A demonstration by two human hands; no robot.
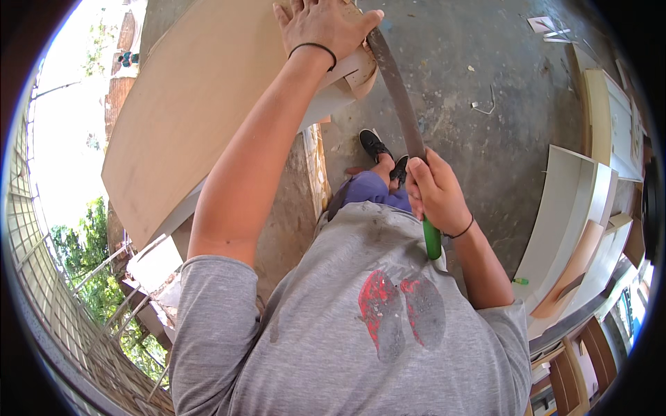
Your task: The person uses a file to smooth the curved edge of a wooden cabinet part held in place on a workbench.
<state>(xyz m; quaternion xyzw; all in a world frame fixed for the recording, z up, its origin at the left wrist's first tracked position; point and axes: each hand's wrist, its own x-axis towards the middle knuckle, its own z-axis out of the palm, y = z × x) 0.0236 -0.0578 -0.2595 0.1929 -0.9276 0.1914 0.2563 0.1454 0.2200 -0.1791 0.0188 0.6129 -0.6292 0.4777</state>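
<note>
**Filing a board edge on a workshop floor**

The left hand (326,24) lies flat, fingers spread, on the end of a tan wooden board (201,104). The right hand (436,194) is clenched around the green handle of a long dark file (397,87), whose blade meets the board edge beside the left hand. Below lies a stained grey concrete floor (485,90); white cabinet panels (576,208) stand at right.
</note>
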